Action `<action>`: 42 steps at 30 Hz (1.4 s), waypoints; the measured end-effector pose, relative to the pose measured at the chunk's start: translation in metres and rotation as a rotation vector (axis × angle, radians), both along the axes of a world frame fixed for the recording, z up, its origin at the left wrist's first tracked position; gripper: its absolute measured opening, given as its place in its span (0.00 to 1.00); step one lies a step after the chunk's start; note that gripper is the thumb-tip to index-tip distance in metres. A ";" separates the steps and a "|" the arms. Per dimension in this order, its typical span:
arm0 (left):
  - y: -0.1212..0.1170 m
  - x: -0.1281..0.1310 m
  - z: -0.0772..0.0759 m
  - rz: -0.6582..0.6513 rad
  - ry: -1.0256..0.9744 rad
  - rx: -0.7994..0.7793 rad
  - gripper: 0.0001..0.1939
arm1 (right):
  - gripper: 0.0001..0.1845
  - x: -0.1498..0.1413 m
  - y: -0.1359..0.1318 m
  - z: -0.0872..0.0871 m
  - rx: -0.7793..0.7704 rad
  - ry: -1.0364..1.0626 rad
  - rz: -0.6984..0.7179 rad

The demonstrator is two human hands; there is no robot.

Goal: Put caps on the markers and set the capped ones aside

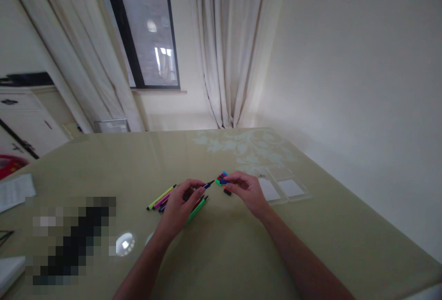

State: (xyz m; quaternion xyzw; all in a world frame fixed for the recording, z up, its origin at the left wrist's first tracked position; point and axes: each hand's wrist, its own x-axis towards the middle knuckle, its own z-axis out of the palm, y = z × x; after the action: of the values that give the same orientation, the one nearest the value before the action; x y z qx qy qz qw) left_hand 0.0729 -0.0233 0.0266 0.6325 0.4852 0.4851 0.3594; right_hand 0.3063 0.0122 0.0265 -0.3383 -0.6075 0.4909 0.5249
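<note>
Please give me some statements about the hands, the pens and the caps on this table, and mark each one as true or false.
1. The left hand holds a blue pen. True.
2. The right hand rests by a small heap of caps. True.
3. All the pens lie to the right of the right hand. False: the loose pens lie by the left hand.
4. The clear case stands upright. False: it lies open and flat on the table.
5. A green pen lies under the left hand. True.
</note>
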 end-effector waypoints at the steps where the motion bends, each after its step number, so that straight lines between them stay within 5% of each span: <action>1: 0.000 -0.001 -0.002 -0.008 0.025 0.007 0.16 | 0.12 0.000 -0.001 0.001 0.022 -0.011 -0.004; 8: 0.001 -0.002 -0.008 -0.024 0.065 0.025 0.15 | 0.12 -0.001 -0.002 0.004 0.119 -0.082 -0.010; 20: -0.003 0.005 0.002 -0.054 0.192 0.169 0.07 | 0.08 0.001 -0.003 0.002 0.322 -0.262 0.010; 36: -0.008 0.016 0.001 -0.095 0.193 0.061 0.12 | 0.12 0.006 0.000 0.005 0.165 -0.257 0.050; 42: -0.018 0.035 -0.014 -0.230 0.478 0.147 0.08 | 0.18 0.019 0.014 0.003 0.089 -0.226 -0.237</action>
State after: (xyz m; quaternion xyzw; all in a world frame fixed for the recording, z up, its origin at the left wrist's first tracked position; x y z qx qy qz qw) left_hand 0.1083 -0.0417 0.0126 0.8044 0.4447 0.3120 0.2404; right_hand 0.3250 0.0262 0.0293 -0.4372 -0.6395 0.3571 0.5218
